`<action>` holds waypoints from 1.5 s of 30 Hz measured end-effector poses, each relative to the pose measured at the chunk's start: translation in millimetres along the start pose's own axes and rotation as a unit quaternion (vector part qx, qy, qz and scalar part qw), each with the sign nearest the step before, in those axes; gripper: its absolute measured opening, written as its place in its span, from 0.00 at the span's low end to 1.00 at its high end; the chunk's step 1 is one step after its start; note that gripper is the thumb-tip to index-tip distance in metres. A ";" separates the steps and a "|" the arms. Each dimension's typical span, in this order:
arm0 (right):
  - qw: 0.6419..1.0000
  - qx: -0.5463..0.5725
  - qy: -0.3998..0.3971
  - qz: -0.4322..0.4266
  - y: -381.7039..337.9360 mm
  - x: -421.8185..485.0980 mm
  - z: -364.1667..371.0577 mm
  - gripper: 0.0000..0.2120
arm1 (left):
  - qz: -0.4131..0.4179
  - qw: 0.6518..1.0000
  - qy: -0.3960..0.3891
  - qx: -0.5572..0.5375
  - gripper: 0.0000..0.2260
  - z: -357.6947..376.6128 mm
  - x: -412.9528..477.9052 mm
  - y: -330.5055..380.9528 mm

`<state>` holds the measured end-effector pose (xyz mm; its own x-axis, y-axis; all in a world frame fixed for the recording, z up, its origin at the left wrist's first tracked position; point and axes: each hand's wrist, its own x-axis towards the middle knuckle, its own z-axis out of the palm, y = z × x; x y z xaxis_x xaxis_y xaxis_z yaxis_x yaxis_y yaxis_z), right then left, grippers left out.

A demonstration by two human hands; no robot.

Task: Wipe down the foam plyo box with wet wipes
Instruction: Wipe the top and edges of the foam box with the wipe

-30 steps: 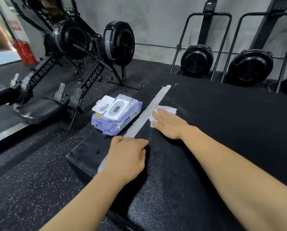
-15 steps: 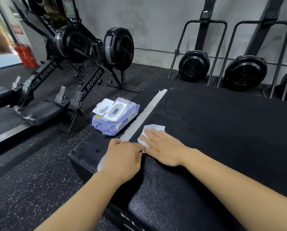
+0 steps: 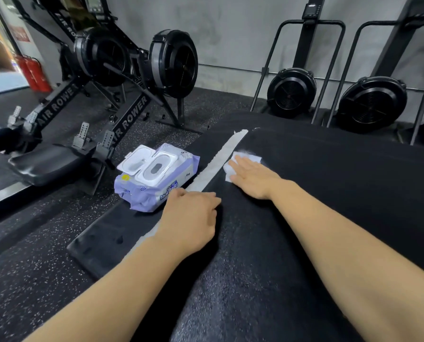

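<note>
The black foam plyo box [image 3: 329,198] fills the right and lower part of the view, with a white strip [image 3: 216,166] running along its left top edge. My right hand [image 3: 253,178] lies flat with straight fingers on a white wet wipe [image 3: 251,157], pressing it to the box top near the strip. My left hand [image 3: 191,218] rests on the box's left edge over the strip, fingers bent over the edge. A purple wet-wipe pack [image 3: 154,178] with its white lid flipped open lies on a lower black ledge left of the box.
Two air rowers [image 3: 132,70] stand at the back left on the speckled rubber floor [image 3: 33,267]. Black fan machines [image 3: 292,92] line the grey wall behind the box. Red extinguishers [image 3: 33,72] stand at far left.
My right hand pulled the wipe toward me half a second ago, then pushed it away again along the strip. My left hand stayed on the box edge.
</note>
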<state>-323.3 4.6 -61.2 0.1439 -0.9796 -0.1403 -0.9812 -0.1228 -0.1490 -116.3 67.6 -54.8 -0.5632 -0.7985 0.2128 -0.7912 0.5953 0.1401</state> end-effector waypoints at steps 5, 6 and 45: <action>1.000 0.011 0.020 -0.003 13.0 13.6 -5.0 0.22 | -0.016 0.999 -0.036 -0.004 0.09 2.9 21.8 -0.4; 1.000 0.008 0.023 -0.013 11.3 10.2 -3.7 0.21 | -0.019 0.999 -0.049 0.002 0.07 1.0 22.0 0.9; 0.989 -0.010 -0.131 -0.065 4.2 -35.7 -14.8 0.29 | 0.034 0.980 -0.193 0.032 0.14 -35.6 55.3 11.1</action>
<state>-334.5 36.6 -42.3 0.2954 -0.8804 -0.3709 -0.9540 -0.2514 -0.1631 -147.7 33.2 -7.1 -0.6538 -0.7387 -0.1637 -0.7549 0.6515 0.0751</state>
